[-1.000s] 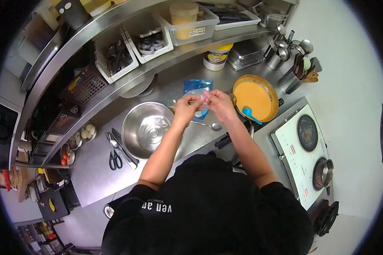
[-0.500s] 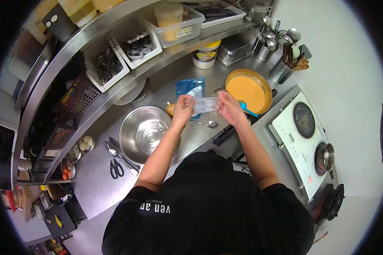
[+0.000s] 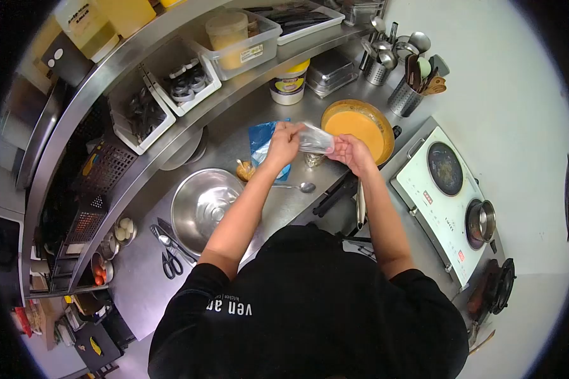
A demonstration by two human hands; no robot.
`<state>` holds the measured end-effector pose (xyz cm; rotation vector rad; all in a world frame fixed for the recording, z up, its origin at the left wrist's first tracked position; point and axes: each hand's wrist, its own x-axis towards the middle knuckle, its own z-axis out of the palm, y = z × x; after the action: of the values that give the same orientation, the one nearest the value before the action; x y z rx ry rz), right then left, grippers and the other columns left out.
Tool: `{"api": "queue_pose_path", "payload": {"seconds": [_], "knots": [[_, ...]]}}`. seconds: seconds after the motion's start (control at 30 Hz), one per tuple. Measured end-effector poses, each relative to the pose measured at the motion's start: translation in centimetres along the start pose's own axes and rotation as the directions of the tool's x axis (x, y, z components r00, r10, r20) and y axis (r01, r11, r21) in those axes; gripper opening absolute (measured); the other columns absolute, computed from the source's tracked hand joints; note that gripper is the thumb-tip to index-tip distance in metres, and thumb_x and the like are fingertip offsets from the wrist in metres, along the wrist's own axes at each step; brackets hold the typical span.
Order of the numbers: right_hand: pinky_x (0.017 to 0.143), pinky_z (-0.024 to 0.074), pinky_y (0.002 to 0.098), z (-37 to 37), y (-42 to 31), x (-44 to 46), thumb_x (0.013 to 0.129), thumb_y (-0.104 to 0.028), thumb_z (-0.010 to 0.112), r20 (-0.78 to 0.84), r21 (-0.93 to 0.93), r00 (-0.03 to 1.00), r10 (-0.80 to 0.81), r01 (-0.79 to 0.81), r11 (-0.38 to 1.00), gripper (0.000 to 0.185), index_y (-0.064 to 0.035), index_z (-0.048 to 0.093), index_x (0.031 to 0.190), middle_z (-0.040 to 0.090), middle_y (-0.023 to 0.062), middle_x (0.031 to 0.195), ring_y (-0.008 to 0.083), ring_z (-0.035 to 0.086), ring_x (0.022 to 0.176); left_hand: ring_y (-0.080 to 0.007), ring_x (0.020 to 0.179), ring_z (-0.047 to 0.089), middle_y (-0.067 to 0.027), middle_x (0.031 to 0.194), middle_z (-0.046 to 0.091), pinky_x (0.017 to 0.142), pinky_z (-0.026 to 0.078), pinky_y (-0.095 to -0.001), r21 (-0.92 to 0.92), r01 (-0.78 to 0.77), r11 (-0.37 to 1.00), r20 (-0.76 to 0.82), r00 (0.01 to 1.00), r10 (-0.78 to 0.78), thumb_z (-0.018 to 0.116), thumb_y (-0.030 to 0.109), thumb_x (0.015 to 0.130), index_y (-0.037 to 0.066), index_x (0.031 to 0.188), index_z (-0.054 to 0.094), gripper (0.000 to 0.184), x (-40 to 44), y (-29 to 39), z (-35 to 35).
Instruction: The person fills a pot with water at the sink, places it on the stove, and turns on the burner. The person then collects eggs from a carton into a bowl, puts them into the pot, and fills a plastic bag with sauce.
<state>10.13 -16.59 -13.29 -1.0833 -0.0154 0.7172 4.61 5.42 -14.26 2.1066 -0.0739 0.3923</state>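
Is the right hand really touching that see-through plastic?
Touching: the head view shows the right hand gripping one end of the clear plastic.

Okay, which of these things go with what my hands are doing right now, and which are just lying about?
Seemingly in the job:
- clear plastic, held by your left hand and touching your right hand
- blue packet, perhaps, close by the left hand

Seemingly just lying about:
- spoon
- steel bowl
- scissors
- small pot

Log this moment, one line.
Left grip: holds clear thin plastic; right grip: holds its other end; nearby: round pan of orange liquid
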Motion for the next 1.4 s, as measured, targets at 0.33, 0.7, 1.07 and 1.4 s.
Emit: {"api": "queue_pose_path", "payload": {"seconds": [0.33, 0.7, 1.07, 1.4], "knots": [[0.075, 0.0502, 0.0389, -1.9, 2.7, 4.5, 0.071, -0.011, 0.066, 0.291, -0.806, 0.814, -0.503, 0.492, 0.33, 0.043, -0.0041, 0.06, 0.113, 0.066, 0.0145, 0.089, 0.0334, 0.064, 0.084, -0.0139, 0.067, 0.06, -0.0114, 0.105, 0.06, 0.055, 0.052, -0.0267, -0.217, 0.27, 0.938, 0.175, 0.956, -0.235, 0.064, 0.002, 0.079, -0.002, 0.117, 0.059, 0.038, 2.7, 2.0, 0.0], [0.075, 0.0481, 0.0419, -0.5, 4.6, 6.1, 0.07, -0.011, 0.064, 0.278, -0.96, 0.762, -0.585, 0.244, -0.138, 0.023, -0.0022, 0.065, 0.091, 0.062, 0.0174, 0.076, 0.0363, 0.059, 0.075, -0.0146, 0.058, 0.06, -0.0102, 0.081, 0.064, 0.052, 0.05, -0.0279, -0.199, 0.442, 0.875, 0.171, 0.895, -0.413, 0.071, 0.006, 0.072, 0.001, 0.107, 0.06, 0.037, 3.5, -0.6, 2.1], [0.067, 0.0493, 0.0324, -4.6, 6.1, 6.9, 0.089, -0.03, 0.056, -0.181, -0.437, 0.929, -0.323, 0.218, 0.873, 0.036, -0.0022, 0.061, 0.11, 0.066, 0.0156, 0.087, 0.0263, 0.062, 0.072, -0.0281, 0.09, 0.064, -0.0192, 0.104, 0.062, 0.081, 0.05, -0.0363, 0.244, 0.143, 0.959, 0.102, 0.98, -0.172, 0.075, 0.016, 0.066, 0.004, 0.115, 0.056, 0.054, 3.4, -5.2, 5.1], [0.053, 0.0505, 0.0242, -3.3, 6.7, 6.3, 0.087, -0.018, 0.064, -0.183, -0.521, 0.947, -0.262, 0.132, 0.843, 0.027, -0.0043, 0.061, 0.11, 0.064, 0.0099, 0.078, 0.0136, 0.061, 0.062, -0.0334, 0.109, 0.057, -0.0202, 0.118, 0.057, 0.093, 0.045, -0.0371, 0.39, 0.202, 0.898, 0.303, 0.893, -0.332, 0.076, 0.019, 0.062, 0.007, 0.12, 0.057, 0.062, 3.7, -3.2, 3.4]]}}
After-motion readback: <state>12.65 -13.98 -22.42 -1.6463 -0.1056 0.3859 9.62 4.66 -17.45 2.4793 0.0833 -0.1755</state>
